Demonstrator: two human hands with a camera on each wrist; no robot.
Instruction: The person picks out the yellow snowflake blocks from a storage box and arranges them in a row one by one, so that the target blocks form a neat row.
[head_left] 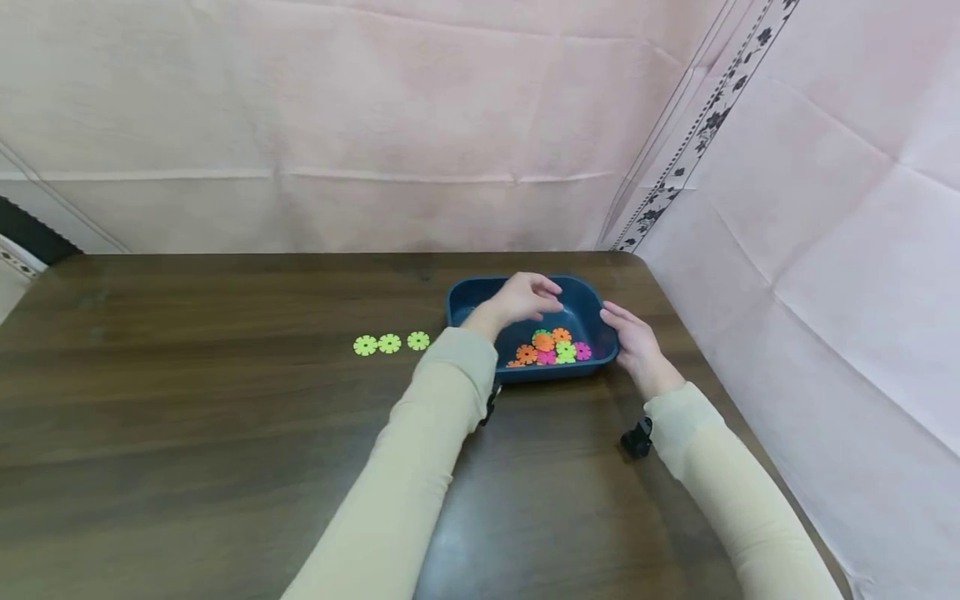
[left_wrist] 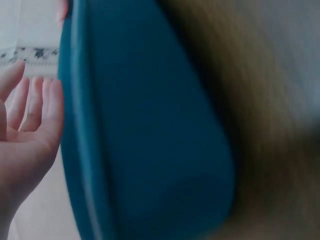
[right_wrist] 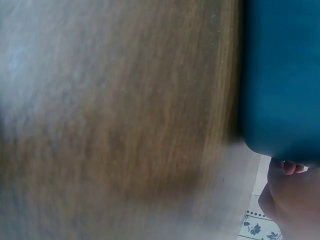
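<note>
A dark blue plastic tray (head_left: 551, 372) sits toward the back right of the table. Several flower-shaped discs in orange, pink and green lie along its near side, among them an orange disc (head_left: 527, 355) and a pink disc (head_left: 582, 351). Over the tray hovers my left hand (head_left: 517, 298), its fingers loosely bent with nothing visible between them; the left wrist view shows the same hand (left_wrist: 32, 135) beside the tray wall. My right hand (head_left: 636, 346) grips the tray's right end, thumb at the rim. In the right wrist view its fingers are partly hidden under the tray.
Left of the tray, three yellow-green discs lie in a row on the brown wooden table (head_left: 225, 400), the middle disc (head_left: 389, 343) close to the left one. A pale cloth (head_left: 412, 125) hangs behind the table, and another cloth (head_left: 847, 250) borders its right edge.
</note>
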